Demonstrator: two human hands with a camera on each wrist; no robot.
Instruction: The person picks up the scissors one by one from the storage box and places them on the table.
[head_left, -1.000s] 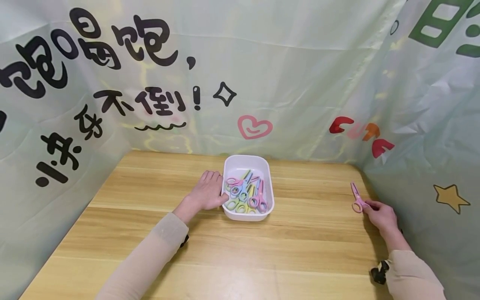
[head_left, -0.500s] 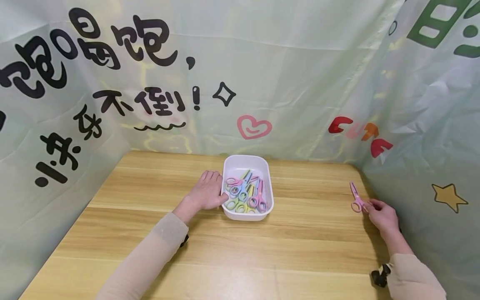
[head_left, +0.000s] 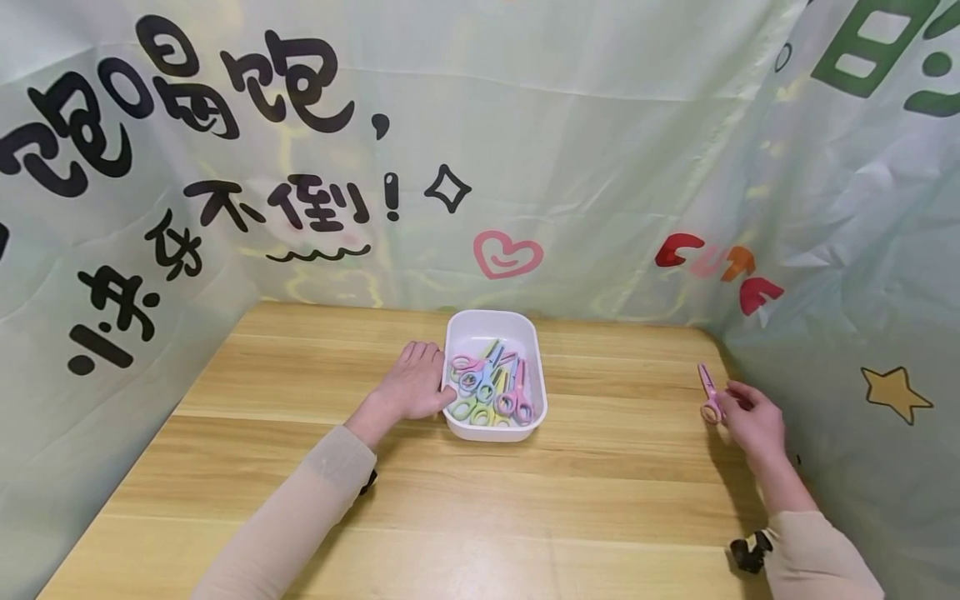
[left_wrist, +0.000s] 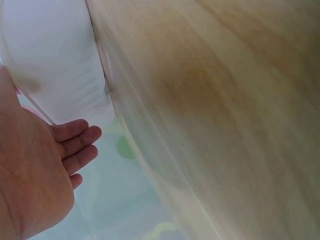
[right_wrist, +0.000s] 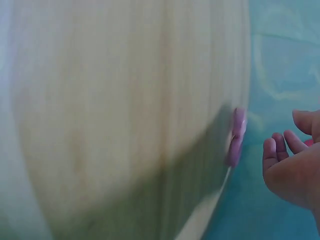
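A white plastic box (head_left: 495, 432) sits near the back of the table, holding several small scissors (head_left: 516, 392) in pink, blue, green and yellow. My left hand (head_left: 411, 387) rests against the box's left side, thumb at the rim; the left wrist view shows its fingers fairly straight beside the box wall (left_wrist: 55, 55). Towards the right edge of the table lies a pink pair of scissors (head_left: 708, 396). Over its handles hovers my right hand (head_left: 753, 421). In the right wrist view, a gap separates the loosely bent fingers (right_wrist: 272, 152) from the pink scissors (right_wrist: 237, 137).
A wooden table (head_left: 600, 483) fills the lower part of the head view. Printed fabric (head_left: 600, 167) hangs as walls behind it and along both sides, close to my right arm. A black wrist camera (head_left: 750, 552) sits on the right cuff.
My right hand has shifted left from beside the pink scissors' handle to over it. The pink scissors stay about where they were. My left hand and the box have not moved.
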